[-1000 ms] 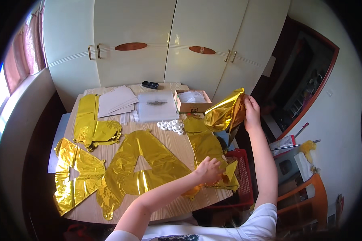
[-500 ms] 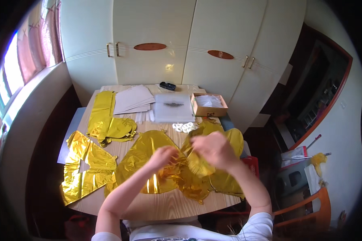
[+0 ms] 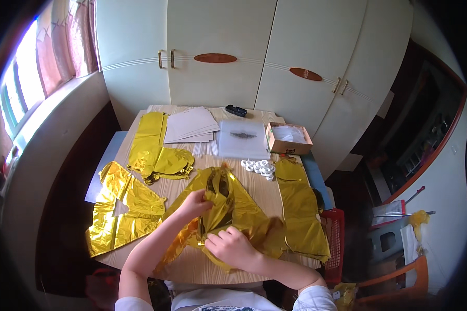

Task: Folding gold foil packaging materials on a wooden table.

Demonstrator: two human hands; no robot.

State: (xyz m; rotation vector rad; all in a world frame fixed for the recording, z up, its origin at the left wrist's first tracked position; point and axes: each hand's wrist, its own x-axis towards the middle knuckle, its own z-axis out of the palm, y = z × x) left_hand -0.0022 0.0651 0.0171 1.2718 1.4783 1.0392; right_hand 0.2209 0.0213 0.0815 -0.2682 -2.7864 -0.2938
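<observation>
A flat gold foil balloon point(image 3: 246, 207), crumpled and partly lifted into folds, lies in the middle of the wooden table in front of me. My left hand point(image 3: 196, 203) is closed on its upper left part, thumb against bent fingers. Nearer the table's front edge, my right hand point(image 3: 233, 248) grips the lower part with curled fingers, and loose foil bulges out blurred to its right. To the left rests another gold foil balloon point(image 3: 135, 207), spread flat with a gap in it. More gold foil balloons point(image 3: 301, 212) lie flat at the right edge.
Stacked gold foil balloons point(image 3: 148, 137) lie far left, beside grey cards point(image 3: 192, 124). Farther right are clear plastic bags point(image 3: 244, 140), white rolls point(image 3: 259, 168) and an open box point(image 3: 289, 139). A black object point(image 3: 236, 110) sits behind. A red basket point(image 3: 335, 241) stands by the right edge.
My right hand has come left and nearer from the right-hand foil. The middle balloon, flatter before, is now bunched up and folded between my hands. The view has shifted slightly.
</observation>
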